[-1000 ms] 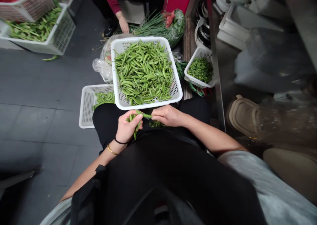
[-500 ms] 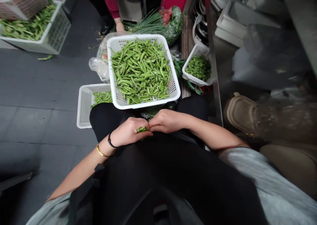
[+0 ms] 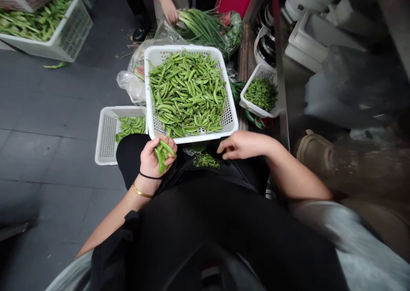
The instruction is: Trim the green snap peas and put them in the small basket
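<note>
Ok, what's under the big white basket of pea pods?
The big basket rests on the person's black-trousered knee; a smaller white basket disappears under its left edge. Whatever lies directly beneath is covered.

1. This looks like a big work kitchen, where lots of food gets made ready.
2. White baskets (image 3: 179, 48) hold heaps of pea pods (image 3: 187, 92).
3. Green onions (image 3: 201, 26) lie near the baskets.
4. Steel bowls (image 3: 265, 48) are stacked close by.
5. The floor (image 3: 48, 163) is gray tile.
6. Another person's hand (image 3: 168, 7) works on the green onions.
</note>
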`<state>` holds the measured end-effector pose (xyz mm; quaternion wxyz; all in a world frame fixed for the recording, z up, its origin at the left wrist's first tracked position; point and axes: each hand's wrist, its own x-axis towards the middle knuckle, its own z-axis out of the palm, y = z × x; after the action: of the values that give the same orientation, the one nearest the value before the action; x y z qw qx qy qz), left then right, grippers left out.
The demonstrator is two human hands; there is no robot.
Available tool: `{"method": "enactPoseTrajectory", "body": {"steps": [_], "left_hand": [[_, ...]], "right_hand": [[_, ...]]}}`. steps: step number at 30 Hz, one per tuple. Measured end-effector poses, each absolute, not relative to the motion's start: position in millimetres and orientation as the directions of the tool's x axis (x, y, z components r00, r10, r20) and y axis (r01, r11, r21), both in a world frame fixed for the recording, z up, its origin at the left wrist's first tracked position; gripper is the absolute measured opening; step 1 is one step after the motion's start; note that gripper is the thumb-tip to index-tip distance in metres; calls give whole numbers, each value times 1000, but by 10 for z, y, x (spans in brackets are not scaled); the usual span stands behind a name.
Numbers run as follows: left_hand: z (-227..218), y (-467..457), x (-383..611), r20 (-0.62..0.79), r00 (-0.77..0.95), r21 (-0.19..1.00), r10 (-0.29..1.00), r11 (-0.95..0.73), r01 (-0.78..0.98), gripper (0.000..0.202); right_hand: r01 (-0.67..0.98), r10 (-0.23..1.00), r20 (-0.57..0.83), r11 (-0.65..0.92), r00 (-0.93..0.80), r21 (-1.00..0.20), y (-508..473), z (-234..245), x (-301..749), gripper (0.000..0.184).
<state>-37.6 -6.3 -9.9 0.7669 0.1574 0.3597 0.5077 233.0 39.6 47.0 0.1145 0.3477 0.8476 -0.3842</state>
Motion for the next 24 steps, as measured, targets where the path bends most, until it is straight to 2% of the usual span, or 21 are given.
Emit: {"method": "enactPoseTrajectory", "body": {"steps": [2, 4, 6, 7, 11, 15, 19, 22, 24], "left_hand": [[-145, -108, -338, -394, 281, 566, 875, 472, -676, 35], [-180, -150, -309, -389, 321, 561, 863, 498, -661, 34], [-199, -177, -308, -378, 361, 581, 852, 522, -625, 30], [-204, -183, -319, -369, 381, 595, 848, 531, -604, 28], [-200, -169, -394, -362, 396, 663, 844, 532, -527, 24], [-188, -116, -360, -454, 316, 738, 833, 550, -392, 25], [-147, -101, -181, -473, 173, 820, 864, 503, -274, 37], [-89, -121, -90, -432, 145, 869, 890, 453, -197, 31], [-59, -133, -82, -440, 151, 860, 885, 464, -213, 29]], "right_hand": [[717, 567, -441, 507, -695, -478, 652, 368, 2119, 22], [774, 673, -385, 577, -632, -262, 901, 142, 1829, 20], [765, 649, -474, 638, -595, -87, 1093, -137, 1544, 26], [756, 634, -493, 650, -596, -78, 1162, -262, 1429, 24], [722, 588, -517, 687, -622, -86, 1301, -443, 1284, 18], [731, 623, -458, 676, -634, -93, 1168, -135, 1524, 22], [662, 575, -341, 703, -744, -258, 682, 192, 1706, 24], [586, 516, -277, 726, -810, -360, 323, 243, 1742, 22], [577, 560, -172, 715, -811, -394, 185, 201, 1767, 24]]}}
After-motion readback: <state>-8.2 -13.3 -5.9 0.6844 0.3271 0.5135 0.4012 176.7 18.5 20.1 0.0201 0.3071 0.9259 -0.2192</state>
